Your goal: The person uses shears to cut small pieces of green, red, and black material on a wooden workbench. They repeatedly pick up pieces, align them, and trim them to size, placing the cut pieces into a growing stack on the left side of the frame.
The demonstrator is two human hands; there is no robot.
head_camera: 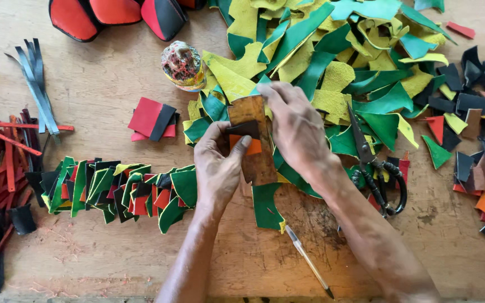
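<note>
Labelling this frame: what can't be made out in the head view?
- Brown template: its middle hidden by the left hand and right hand.
- Black-and-orange piece: outline covered by the left thumb.
- Scissors: blade tips buried in green and yellow scraps.
- Red-black pads: cut by the top edge.

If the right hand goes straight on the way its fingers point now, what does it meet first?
The right hand points left and slightly up. Past the brown template it touches, probably the green and yellow scraps, then the stained glue pot; depth is unclear.

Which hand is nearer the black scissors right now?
Right. The right hand sits just left of the scissors, close beside the blades. The left hand is farther left, beyond the brown strip.
</note>
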